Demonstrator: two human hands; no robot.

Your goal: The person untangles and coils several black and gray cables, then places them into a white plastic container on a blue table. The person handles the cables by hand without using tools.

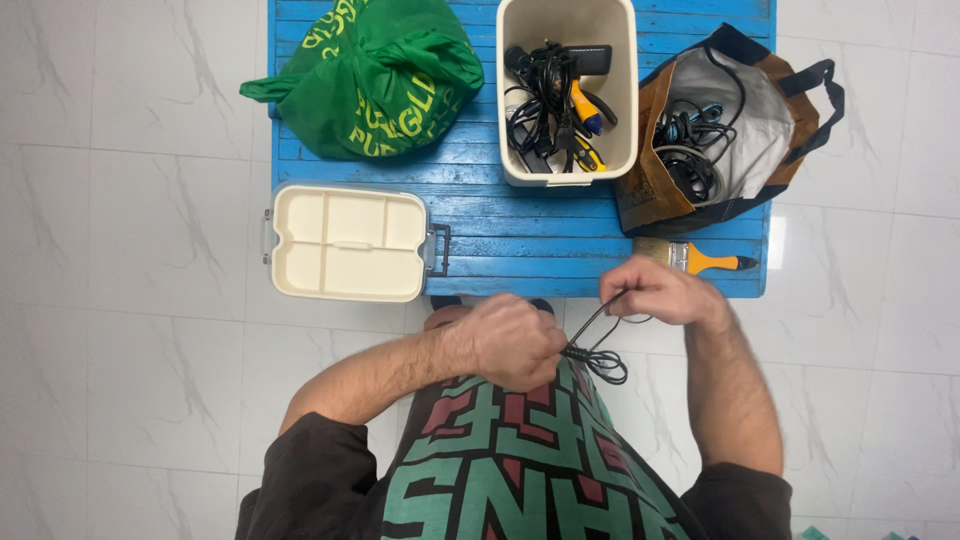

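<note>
While I look straight down, both my hands sit just off the near edge of the blue slatted table (500,235), working a thin black cable (597,352). My left hand (510,340) is clenched into a fist around the bunched end of that cable, knuckles up, over my patterned shirt (500,470). My right hand (655,292) is at 2 o'clock from the left one, close by, fingers pinched on the same cable, which runs as a taut line down to the left fist. Small loops of cable hang out at 3 o'clock of the left fist, between the two hands, above my lap and off the table.

On the table: cream lidded box (345,243) with a sectioned top and side latches at 10 o'clock from my left hand, overhanging the table's left edge. Green plastic bag (375,75) with yellow lettering at 11 o'clock, far corner, knotted at top. White open bin (567,90) at 12 o'clock, full of tangled black cords plus a yellow and blue handled item. Brown tote bag (720,125) with dark straps at 1 o'clock, just beside the bin, open, grey lining, more coiled cables inside. Paintbrush (695,260) with orange handle lies flat at the table's near right edge, just beyond my right hand, apparently not touching it. Floor (130,300) is white marbled tile all round.
</note>
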